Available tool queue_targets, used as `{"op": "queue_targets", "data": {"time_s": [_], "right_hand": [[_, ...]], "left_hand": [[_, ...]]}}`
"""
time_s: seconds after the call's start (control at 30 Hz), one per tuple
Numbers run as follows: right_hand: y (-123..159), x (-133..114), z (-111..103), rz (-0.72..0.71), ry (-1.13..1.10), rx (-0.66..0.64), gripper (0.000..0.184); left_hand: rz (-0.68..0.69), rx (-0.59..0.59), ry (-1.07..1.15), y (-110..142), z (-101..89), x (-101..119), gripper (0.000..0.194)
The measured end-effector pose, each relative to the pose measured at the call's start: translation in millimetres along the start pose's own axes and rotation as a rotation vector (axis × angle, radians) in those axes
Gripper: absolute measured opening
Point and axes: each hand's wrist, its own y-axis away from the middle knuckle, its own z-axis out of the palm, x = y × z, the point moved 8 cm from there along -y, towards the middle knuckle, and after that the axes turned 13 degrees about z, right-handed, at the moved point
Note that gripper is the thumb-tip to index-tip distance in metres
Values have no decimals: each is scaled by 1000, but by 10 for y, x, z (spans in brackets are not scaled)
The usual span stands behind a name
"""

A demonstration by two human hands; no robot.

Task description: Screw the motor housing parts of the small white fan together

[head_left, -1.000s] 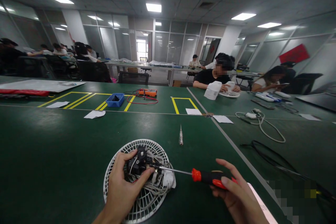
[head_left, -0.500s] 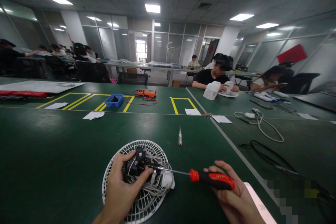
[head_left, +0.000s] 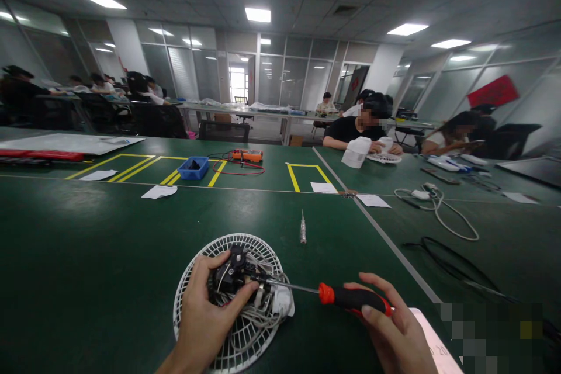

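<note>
Had the motor [head_left: 231,274] exposed over the near fan guard [head_left: 245,347], with screw work apparently unfinished; clamped fingers of left hand [head_left: 205,315] on motor, of right hand [head_left: 390,324] on screwdriver [head_left: 348,297].

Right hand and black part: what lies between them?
Head view: the screwdriver spans the gap, its shaft passing over the coiled cord and white plug.
</note>
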Motion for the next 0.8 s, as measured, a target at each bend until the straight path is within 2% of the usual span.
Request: {"op": "queue_targets", "data": {"time_s": [0.23, 0.43, 0.63, 0.8], "right_hand": [[39, -70, -14, -38, -85, 58, 61], [91, -146, -46, -80, -146, 152, 64], [135, -131, 44, -46, -70, 164, 75], [148, -90, 168, -86, 47, 107, 56]], "left_hand": [[47, -22, 10, -40, -5, 54, 54], [118, -138, -27, -165, -65, 111, 46], [173, -286, -66, -304, -242, 45, 45], [129, -274, -111, -389, -538, -217, 51]]}}
